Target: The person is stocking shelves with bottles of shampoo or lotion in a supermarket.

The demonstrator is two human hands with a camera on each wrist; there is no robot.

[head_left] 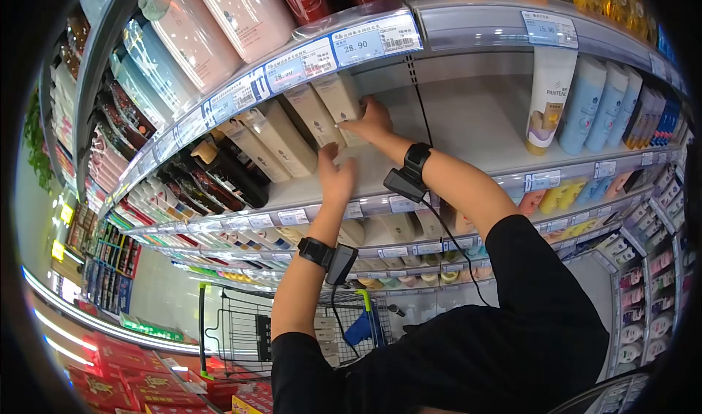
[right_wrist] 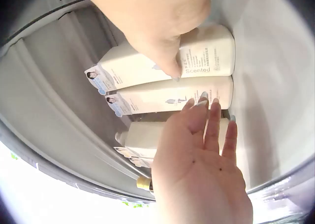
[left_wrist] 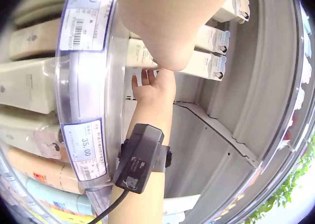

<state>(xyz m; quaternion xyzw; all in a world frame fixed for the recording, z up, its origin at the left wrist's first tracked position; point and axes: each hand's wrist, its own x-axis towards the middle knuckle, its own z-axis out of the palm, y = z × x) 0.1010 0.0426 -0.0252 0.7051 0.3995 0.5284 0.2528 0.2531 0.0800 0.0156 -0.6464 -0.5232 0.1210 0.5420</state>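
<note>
My right hand (head_left: 374, 119) holds the rightmost cream bottle (head_left: 338, 92) on the shelf, its thumb across the front. In the right wrist view, that hand (right_wrist: 162, 32) is on the bottle marked "Scented" (right_wrist: 209, 54). The left hand (head_left: 336, 179) is raised in front of the neighbouring cream bottle (head_left: 311, 114). Its fingers (right_wrist: 213, 128) are extended with the tips at that bottle's lower part (right_wrist: 147, 100); contact is hard to tell. In the left wrist view, the left hand (left_wrist: 167, 32) covers part of the bottles, and the right hand (left_wrist: 155, 88) shows beyond it.
More cream bottles (head_left: 281, 140) and dark bottles (head_left: 230, 173) line the shelf to the left. A white Pantene tube (head_left: 548, 96) and blue bottles (head_left: 585, 107) stand on the right. The price-tagged edge (head_left: 356, 46) of the upper shelf overhangs the hands. A shopping cart (head_left: 241, 326) stands below.
</note>
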